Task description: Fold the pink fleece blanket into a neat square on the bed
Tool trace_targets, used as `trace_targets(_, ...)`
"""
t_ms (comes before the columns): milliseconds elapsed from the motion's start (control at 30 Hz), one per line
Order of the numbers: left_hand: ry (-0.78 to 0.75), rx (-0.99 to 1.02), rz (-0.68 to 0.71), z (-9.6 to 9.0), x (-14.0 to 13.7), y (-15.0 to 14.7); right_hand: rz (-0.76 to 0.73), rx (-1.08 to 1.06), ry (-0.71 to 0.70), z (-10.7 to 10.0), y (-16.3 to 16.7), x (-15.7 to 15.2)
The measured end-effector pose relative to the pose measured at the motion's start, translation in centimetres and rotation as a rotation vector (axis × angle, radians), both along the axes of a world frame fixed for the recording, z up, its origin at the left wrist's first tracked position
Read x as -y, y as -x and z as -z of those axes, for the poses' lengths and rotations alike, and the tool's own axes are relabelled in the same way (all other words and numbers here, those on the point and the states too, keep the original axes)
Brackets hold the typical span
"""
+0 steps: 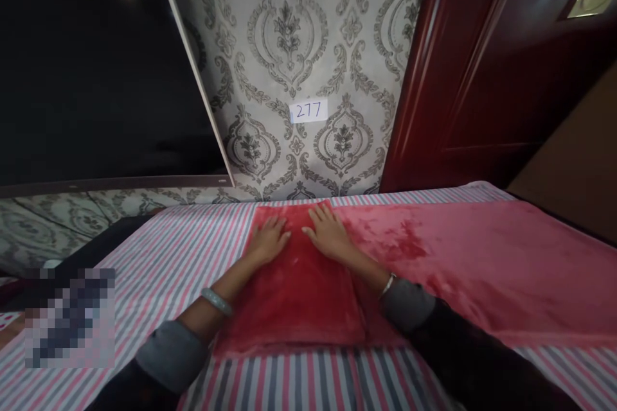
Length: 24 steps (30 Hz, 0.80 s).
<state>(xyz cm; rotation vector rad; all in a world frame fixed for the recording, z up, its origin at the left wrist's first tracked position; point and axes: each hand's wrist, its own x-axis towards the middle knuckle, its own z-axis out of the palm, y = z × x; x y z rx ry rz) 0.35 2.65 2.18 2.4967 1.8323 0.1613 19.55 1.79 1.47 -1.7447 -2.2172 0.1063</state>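
A red plush blanket (294, 295) lies across the striped sheet, its left end folded over into a layered rectangle. The long part (491, 250) stretches flat to the right, paler pink with darker patches in the pile. My left hand (268, 239) rests flat near the upper left edge of the folded section, fingers spread. Near its upper right edge, my right hand (330, 231) lies palm down with the fingers apart. Both hands touch the top layer and grip nothing. The lower layers are mostly hidden beneath it.
A pink, grey and white striped sheet (159, 257) covers the surface beneath. Behind stands a patterned wall with a paper label (308, 111) reading 277. A large black screen (96, 77) is at left, a dark red door (463, 77) at right. One patch at lower left is pixelated.
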Motion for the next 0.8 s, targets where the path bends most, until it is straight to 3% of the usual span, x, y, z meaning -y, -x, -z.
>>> trace_targets(67,-0.056,-0.007,-0.009,-1.0,-2.3,-0.1,0.016,0.022,-0.059,-0.4,0.1,-2.6)
trace_targets(133,-0.062,-0.035,-0.023,-0.8,-4.2,-0.2,0.032,0.041,-0.051,0.5,-0.2,-4.6)
trace_targets(267,-0.013,-0.072,-0.100,2.3,-6.2,0.0,0.072,0.048,0.048,4.1,-1.5,-6.1)
trace_targets(367,-0.006,-0.046,-0.116,4.3,-6.5,0.4,0.091,0.015,0.047,5.8,-2.3,-6.0)
trace_targets(800,0.039,-0.001,-0.113,4.7,-7.2,0.7,0.075,-0.026,0.122,5.6,-2.9,-6.4)
